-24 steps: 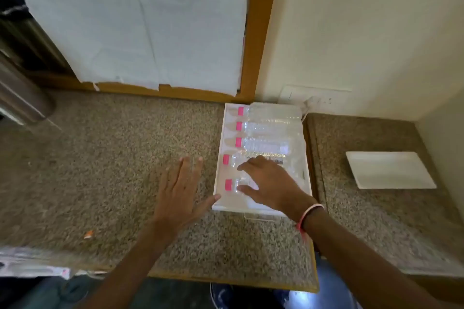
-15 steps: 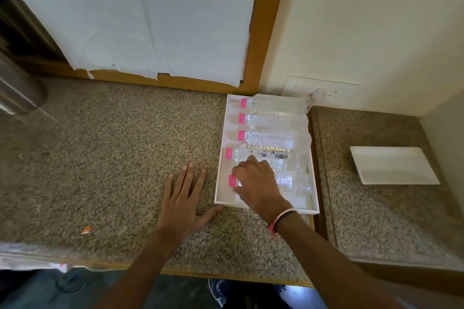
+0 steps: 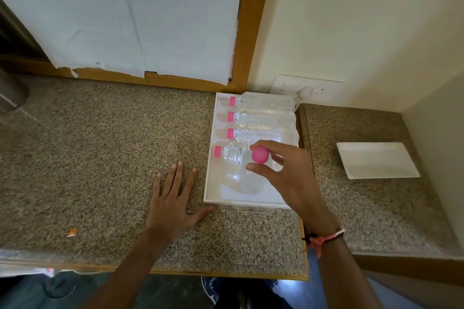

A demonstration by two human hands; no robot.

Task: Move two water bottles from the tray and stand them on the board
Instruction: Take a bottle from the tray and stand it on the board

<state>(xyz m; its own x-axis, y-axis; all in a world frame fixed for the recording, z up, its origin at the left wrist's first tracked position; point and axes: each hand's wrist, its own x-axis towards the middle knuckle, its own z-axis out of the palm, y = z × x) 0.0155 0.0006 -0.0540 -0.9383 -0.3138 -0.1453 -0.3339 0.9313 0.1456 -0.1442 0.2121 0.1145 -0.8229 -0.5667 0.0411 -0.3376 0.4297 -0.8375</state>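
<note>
A white tray (image 3: 210,170) sits on the speckled counter and holds several clear water bottles with pink caps lying on their sides. My right hand (image 3: 286,170) grips one bottle (image 3: 251,178) by its neck just under the pink cap, and this bottle is upright above the tray's near end. Another bottle (image 3: 232,154) lies just behind it. A white rectangular board (image 3: 376,163) lies on the lower counter to the right, with nothing on it. My left hand (image 3: 175,198) rests flat on the counter, fingers spread, thumb touching the tray's near left corner.
A narrow gap and a step down separate the tray's counter from the right counter (image 3: 364,208). A wall socket with a plug (image 3: 307,89) is behind the tray. A metal container (image 3: 10,93) stands at the far left. An orange scrap (image 3: 72,232) lies near the front edge.
My right hand closed on the nearest bottle and tipped it up from lying to upright, lifting it over the tray. My left hand stayed flat beside the tray.
</note>
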